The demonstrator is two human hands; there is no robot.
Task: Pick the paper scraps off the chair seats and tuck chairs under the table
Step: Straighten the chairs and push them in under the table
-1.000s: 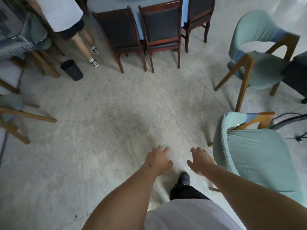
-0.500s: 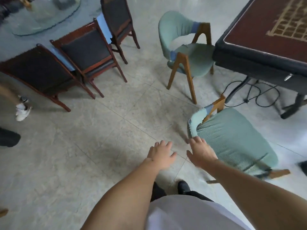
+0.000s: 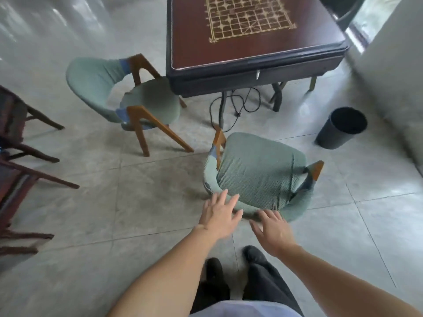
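Note:
A green-covered chair (image 3: 258, 175) with wooden arms stands just in front of me, its curved back toward me. My left hand (image 3: 220, 213) reaches with spread fingers to the left part of that back. My right hand (image 3: 273, 229) hovers open just below the back's rim; contact cannot be told. No paper scrap shows on its seat. A second green chair (image 3: 146, 99) stands to the left, its seat partly under the corner of the dark wooden table (image 3: 249, 53) with a chessboard pattern.
A black waste bin (image 3: 342, 128) stands on the tiled floor at the right, near a white wall. A black cable (image 3: 238, 106) loops on the floor under the table. Dark wooden chairs (image 3: 20, 170) line the left edge. My feet are below the hands.
The view has swung right: the chess table and bin came into sight, the dark chairs slid left. Both hands moved up to the near green chair's back.

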